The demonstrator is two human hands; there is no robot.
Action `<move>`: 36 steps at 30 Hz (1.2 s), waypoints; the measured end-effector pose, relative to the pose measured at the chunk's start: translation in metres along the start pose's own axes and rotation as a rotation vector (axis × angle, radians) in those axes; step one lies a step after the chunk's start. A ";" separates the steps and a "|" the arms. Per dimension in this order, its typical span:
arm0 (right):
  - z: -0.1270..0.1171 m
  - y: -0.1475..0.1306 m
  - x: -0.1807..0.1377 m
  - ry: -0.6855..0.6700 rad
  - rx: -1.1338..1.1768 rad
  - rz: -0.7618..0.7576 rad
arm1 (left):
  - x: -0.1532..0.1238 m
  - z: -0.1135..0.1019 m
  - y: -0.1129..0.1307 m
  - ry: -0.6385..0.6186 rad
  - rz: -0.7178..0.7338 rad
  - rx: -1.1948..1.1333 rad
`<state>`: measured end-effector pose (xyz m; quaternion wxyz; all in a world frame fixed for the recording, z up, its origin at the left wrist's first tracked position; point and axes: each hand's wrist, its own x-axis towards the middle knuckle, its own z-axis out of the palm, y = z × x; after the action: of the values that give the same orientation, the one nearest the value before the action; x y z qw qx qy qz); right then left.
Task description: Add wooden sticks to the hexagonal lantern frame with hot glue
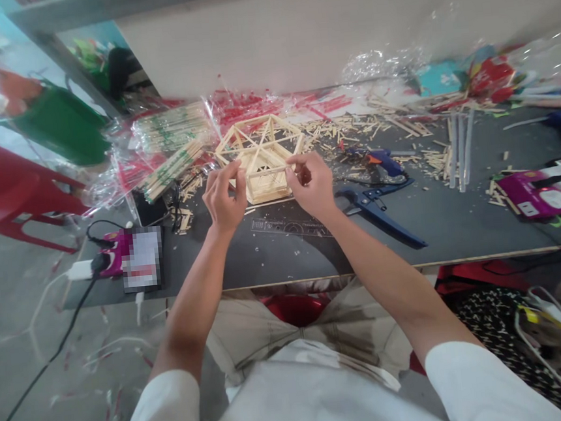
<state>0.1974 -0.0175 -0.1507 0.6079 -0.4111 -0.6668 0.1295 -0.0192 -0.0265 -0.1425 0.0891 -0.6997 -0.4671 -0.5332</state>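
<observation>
The left hand (pixel 225 196) pinches the left end of a thin stick (pixel 266 171). At the table's (pixel 275 263) middle, along that stick, sits the stick-built frame (pixel 261 148), probably light, stiff but fragile; 2 opposite lower edges suit gripping. The right hand (pixel 313 183) pinches the stick's right end, left of blue cutters (pixel 384 216).

An open pale-wood frame (pixel 261 148) sits on the tabletop (pixel 285 262); a thin stick (pixel 266 171) crosses its front.

No text or numbers readable; too small or blurred.
</observation>
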 end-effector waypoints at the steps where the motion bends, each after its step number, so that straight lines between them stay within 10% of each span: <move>1: 0.000 0.000 0.000 -0.001 0.002 0.002 | 0.000 0.000 0.001 -0.024 0.003 -0.012; 36: -0.005 0.016 0.001 0.003 0.097 0.104 | 0.001 0.001 -0.002 -0.148 0.042 -0.113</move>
<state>0.2083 -0.0086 -0.1597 0.6207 -0.4155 -0.6364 0.1924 -0.0204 -0.0242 -0.1427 0.0256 -0.7507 -0.4268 -0.5037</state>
